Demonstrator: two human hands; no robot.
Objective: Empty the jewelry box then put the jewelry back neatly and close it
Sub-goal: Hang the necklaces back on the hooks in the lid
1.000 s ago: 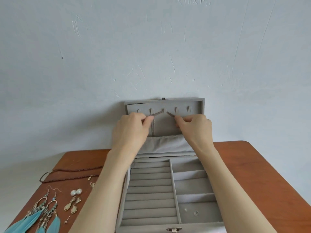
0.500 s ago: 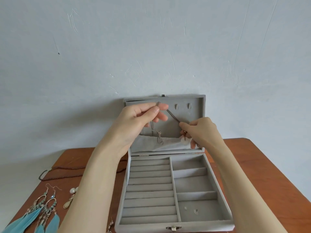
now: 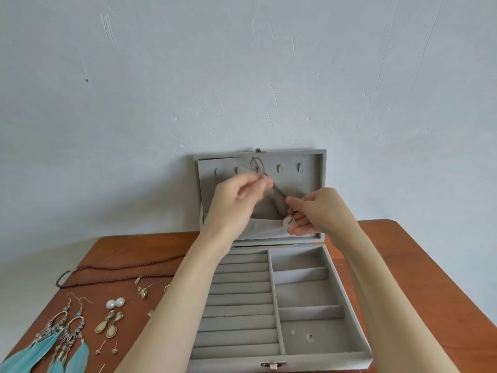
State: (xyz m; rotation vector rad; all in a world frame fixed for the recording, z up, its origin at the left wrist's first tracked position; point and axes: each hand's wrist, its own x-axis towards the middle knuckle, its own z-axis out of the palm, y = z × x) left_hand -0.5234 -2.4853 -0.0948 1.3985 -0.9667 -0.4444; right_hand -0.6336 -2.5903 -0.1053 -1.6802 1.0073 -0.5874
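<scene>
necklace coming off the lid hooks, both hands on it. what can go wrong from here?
The thin necklace is stretched between the left hand and the right hand, looped near a lid hook; it may snag or tangle. Its pendant end sits at the lid pocket edge and could catch there.

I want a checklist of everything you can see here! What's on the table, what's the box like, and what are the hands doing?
Surface: brown wooden table, pushed against the wall.
Job's things: grey jewelry box open, lid upright; tray slots look nearly empty, two tiny bits in the near right compartment. A thin necklace is stretched in front of the lid.
Clutter: left of the box lie blue feather earrings, pearl earrings, green drop earrings, a dark beaded necklace and small studs.
Grippers: left hand pinches the necklace's upper part; right hand pinches its lower part by the lid pocket.
Cables: nothing seen.
Surroundings: pale scratched wall.
</scene>
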